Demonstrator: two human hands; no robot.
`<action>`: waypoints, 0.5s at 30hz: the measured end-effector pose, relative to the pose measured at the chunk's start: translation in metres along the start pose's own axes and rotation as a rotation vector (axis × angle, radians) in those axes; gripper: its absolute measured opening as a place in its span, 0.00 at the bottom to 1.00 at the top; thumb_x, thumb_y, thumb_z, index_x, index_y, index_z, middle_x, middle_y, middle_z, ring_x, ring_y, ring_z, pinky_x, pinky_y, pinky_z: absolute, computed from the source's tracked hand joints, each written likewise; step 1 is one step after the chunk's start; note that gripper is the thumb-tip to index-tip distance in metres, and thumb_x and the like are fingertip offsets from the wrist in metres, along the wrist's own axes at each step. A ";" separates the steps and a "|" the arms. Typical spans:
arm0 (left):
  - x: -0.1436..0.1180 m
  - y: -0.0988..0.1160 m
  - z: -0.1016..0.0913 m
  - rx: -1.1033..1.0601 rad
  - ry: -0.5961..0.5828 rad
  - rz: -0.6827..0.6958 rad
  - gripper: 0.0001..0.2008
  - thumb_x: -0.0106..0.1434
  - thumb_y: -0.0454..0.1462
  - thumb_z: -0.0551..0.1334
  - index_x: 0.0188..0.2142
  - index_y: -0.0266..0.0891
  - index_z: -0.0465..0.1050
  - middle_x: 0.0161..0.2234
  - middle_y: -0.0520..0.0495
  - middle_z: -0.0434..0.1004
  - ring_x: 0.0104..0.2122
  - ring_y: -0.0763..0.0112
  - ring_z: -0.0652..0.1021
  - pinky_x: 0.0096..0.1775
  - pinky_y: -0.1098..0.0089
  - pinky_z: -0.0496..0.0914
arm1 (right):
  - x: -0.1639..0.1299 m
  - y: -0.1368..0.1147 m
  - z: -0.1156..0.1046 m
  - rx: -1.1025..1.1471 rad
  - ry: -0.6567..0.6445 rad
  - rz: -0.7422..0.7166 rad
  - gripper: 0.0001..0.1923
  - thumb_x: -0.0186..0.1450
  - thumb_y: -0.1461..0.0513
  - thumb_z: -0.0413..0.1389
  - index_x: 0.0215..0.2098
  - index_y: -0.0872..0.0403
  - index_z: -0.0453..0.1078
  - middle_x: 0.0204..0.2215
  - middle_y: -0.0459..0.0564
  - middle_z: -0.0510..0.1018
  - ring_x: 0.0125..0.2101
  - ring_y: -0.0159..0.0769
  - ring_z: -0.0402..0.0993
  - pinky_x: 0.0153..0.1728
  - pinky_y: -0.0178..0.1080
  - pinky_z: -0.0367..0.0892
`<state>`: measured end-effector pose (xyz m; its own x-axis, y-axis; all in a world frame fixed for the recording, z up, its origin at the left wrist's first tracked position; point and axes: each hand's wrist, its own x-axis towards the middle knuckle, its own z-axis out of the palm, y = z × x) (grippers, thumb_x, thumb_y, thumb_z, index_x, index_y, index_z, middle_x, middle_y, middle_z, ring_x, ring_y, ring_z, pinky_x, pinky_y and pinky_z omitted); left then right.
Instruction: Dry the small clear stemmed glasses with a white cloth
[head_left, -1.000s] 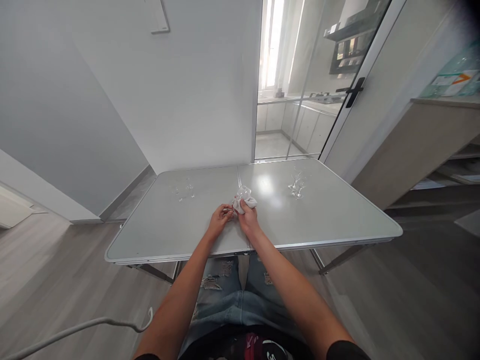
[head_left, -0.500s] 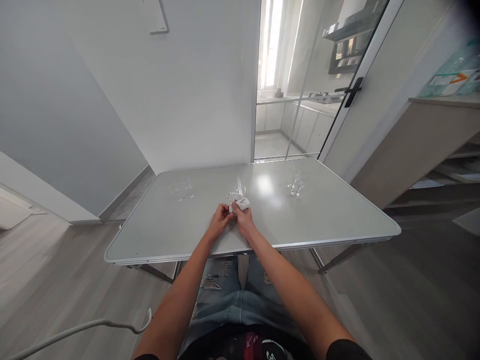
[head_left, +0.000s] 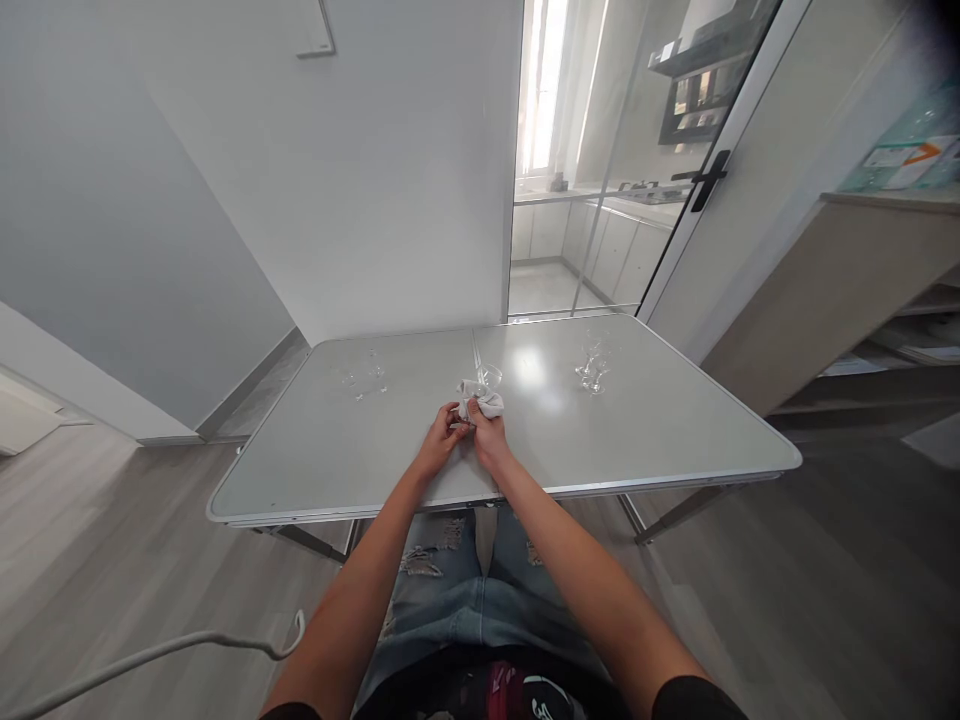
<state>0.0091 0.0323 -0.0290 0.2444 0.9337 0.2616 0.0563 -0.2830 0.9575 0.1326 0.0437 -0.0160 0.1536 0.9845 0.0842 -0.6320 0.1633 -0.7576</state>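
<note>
My right hand (head_left: 490, 440) is closed on a white cloth (head_left: 491, 404), which is bunched around a clear glass (head_left: 492, 377). The bowl of the glass tips away from me and shows past the cloth. My left hand (head_left: 439, 442) is closed just beside it, fingers pinching at the near end of the glass, which looks like its foot. Cloth and fingers hide the middle of the glass. Both hands are above the table (head_left: 337, 450), near its centre seam.
Clear stemmed glasses (head_left: 371, 380) stand on the table's left side, and several more glasses (head_left: 592, 375) stand on the right. A wall and a glass door (head_left: 585, 250) lie behind the table. A pale cable (head_left: 187, 642) shows at lower left.
The glass and cloth have shifted slightly right, and more of the bowl shows beyond the cloth. Both hands keep their hold.
</note>
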 end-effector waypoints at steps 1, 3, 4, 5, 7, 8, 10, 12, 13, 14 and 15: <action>0.000 -0.001 0.000 0.021 0.009 0.003 0.28 0.66 0.49 0.63 0.60 0.40 0.60 0.50 0.41 0.73 0.47 0.65 0.74 0.46 0.65 0.71 | -0.001 -0.001 0.001 -0.031 -0.002 -0.003 0.21 0.56 0.50 0.68 0.42 0.52 0.76 0.39 0.50 0.82 0.37 0.35 0.77 0.38 0.37 0.72; 0.000 -0.001 -0.001 0.060 0.035 0.010 0.28 0.67 0.50 0.61 0.60 0.39 0.61 0.50 0.40 0.73 0.45 0.65 0.74 0.44 0.65 0.72 | -0.004 -0.004 0.003 -0.123 -0.007 -0.007 0.21 0.56 0.49 0.68 0.41 0.53 0.76 0.38 0.50 0.82 0.36 0.36 0.77 0.38 0.38 0.72; 0.000 0.000 -0.001 0.071 0.049 0.021 0.28 0.68 0.51 0.60 0.60 0.39 0.61 0.50 0.39 0.72 0.44 0.65 0.74 0.43 0.65 0.72 | -0.005 -0.005 0.004 -0.178 -0.015 -0.009 0.21 0.55 0.49 0.68 0.40 0.54 0.76 0.37 0.51 0.82 0.36 0.36 0.77 0.37 0.38 0.72; 0.000 0.002 -0.001 0.071 0.058 0.038 0.28 0.68 0.53 0.58 0.61 0.39 0.62 0.51 0.39 0.72 0.44 0.64 0.74 0.43 0.65 0.72 | -0.006 -0.007 0.005 -0.230 -0.026 -0.012 0.21 0.55 0.49 0.68 0.38 0.54 0.77 0.37 0.51 0.82 0.35 0.36 0.77 0.37 0.38 0.72; 0.000 0.004 -0.002 0.052 0.065 0.080 0.30 0.69 0.54 0.56 0.61 0.38 0.62 0.53 0.38 0.71 0.45 0.63 0.74 0.43 0.64 0.73 | -0.009 -0.008 0.006 -0.311 -0.055 -0.022 0.20 0.55 0.49 0.68 0.37 0.54 0.77 0.36 0.51 0.83 0.35 0.37 0.77 0.36 0.37 0.71; 0.000 0.006 -0.002 0.045 0.063 0.097 0.30 0.69 0.55 0.56 0.61 0.38 0.62 0.53 0.37 0.71 0.45 0.63 0.74 0.43 0.64 0.73 | -0.010 -0.008 0.006 -0.335 -0.072 -0.026 0.19 0.55 0.49 0.68 0.37 0.54 0.77 0.36 0.51 0.83 0.35 0.37 0.77 0.35 0.37 0.71; -0.001 0.008 -0.002 0.045 0.061 0.095 0.30 0.69 0.56 0.55 0.60 0.38 0.63 0.51 0.38 0.72 0.43 0.63 0.75 0.43 0.64 0.73 | -0.010 -0.009 0.005 -0.342 -0.091 -0.018 0.20 0.55 0.49 0.67 0.37 0.54 0.77 0.35 0.50 0.82 0.34 0.37 0.76 0.35 0.37 0.70; -0.003 0.009 -0.002 0.056 0.060 0.057 0.31 0.68 0.57 0.55 0.59 0.38 0.64 0.45 0.41 0.74 0.39 0.66 0.75 0.43 0.63 0.72 | -0.009 -0.009 0.003 -0.290 -0.071 -0.003 0.21 0.55 0.48 0.67 0.37 0.55 0.76 0.34 0.50 0.82 0.33 0.36 0.75 0.34 0.36 0.70; -0.004 0.010 -0.002 0.058 0.061 0.036 0.31 0.68 0.57 0.55 0.59 0.38 0.64 0.43 0.43 0.75 0.37 0.67 0.75 0.43 0.63 0.72 | -0.007 -0.010 0.002 -0.248 -0.048 -0.005 0.22 0.56 0.48 0.67 0.38 0.55 0.76 0.35 0.50 0.82 0.33 0.36 0.75 0.34 0.36 0.70; -0.004 0.010 -0.001 0.054 0.060 0.022 0.31 0.68 0.57 0.55 0.59 0.38 0.64 0.41 0.44 0.74 0.36 0.67 0.75 0.43 0.63 0.71 | -0.006 -0.010 0.000 -0.202 -0.021 -0.015 0.22 0.56 0.48 0.67 0.39 0.55 0.75 0.35 0.50 0.81 0.33 0.36 0.75 0.35 0.36 0.70; -0.005 0.011 -0.001 0.046 0.056 0.014 0.31 0.68 0.57 0.55 0.59 0.38 0.63 0.40 0.45 0.74 0.36 0.67 0.75 0.44 0.63 0.71 | -0.004 -0.010 -0.001 -0.162 0.003 -0.030 0.22 0.56 0.48 0.66 0.40 0.55 0.75 0.36 0.50 0.81 0.34 0.35 0.74 0.35 0.36 0.70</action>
<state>0.0075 0.0249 -0.0196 0.1905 0.9402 0.2822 0.0984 -0.3043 0.9475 0.1392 0.0377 -0.0090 0.1731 0.9791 0.1069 -0.4962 0.1805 -0.8493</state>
